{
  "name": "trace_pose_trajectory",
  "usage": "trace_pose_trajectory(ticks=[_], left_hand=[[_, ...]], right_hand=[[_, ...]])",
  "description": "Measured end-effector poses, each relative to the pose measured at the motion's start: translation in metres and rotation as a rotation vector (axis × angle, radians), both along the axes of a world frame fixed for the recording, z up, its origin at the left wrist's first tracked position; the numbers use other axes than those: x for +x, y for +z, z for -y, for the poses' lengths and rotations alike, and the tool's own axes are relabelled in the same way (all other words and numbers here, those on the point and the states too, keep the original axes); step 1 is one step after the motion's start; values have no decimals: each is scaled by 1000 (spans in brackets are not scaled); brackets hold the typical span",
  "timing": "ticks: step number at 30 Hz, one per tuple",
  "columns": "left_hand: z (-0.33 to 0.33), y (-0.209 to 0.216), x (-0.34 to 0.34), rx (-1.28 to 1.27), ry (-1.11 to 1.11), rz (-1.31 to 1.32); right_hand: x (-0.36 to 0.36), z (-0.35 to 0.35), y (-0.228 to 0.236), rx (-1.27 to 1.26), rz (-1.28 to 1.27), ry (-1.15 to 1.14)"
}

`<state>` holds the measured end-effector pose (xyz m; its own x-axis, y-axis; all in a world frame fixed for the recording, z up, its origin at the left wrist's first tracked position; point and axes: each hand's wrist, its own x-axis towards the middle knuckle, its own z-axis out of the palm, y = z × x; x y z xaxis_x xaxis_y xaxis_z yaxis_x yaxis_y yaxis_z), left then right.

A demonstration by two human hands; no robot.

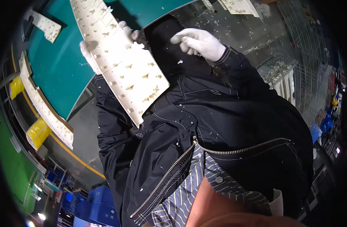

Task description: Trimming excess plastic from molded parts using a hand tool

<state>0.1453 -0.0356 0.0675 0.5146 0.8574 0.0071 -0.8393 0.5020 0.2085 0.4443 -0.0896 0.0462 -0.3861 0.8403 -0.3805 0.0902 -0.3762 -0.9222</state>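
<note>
A long cream-coloured plastic panel (124, 72) with rows of small clips and raised tabs slants across the upper middle. My left hand (88, 56), in a white glove, grips it from beneath; its fingers wrap both long edges, and the palm is hidden behind the panel. To the right of the panel, apart from it, my right hand (200, 43) is raised in a white glove. Its fingers are curled, with thumb and forefinger close together. Whether something small is pinched there I cannot make out. Small white scraps lie on my dark jacket and trousers.
A green tabletop (54, 72) lies beyond my left hand, bearing a smaller cream piece (48, 28). Another long panel (44, 102) stands at the left near yellow rolls (39, 133). Wire cages (279, 70) stand at the right. White scraps litter the grey floor (234, 36).
</note>
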Motion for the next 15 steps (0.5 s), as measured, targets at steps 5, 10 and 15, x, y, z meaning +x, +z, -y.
trace_pose_trajectory(ticks=[5, 10, 15], left_hand=[[12, -14, -11, -38, -49, -71], [13, -32, -12, -1, 24, 65], [12, -41, -14, 48, -12, 90]], right_hand=[[-56, -30, 0, 20, -91, 146], [-82, -42, 4, -13, -152, 227], [-86, -48, 1, 27, -118, 317]])
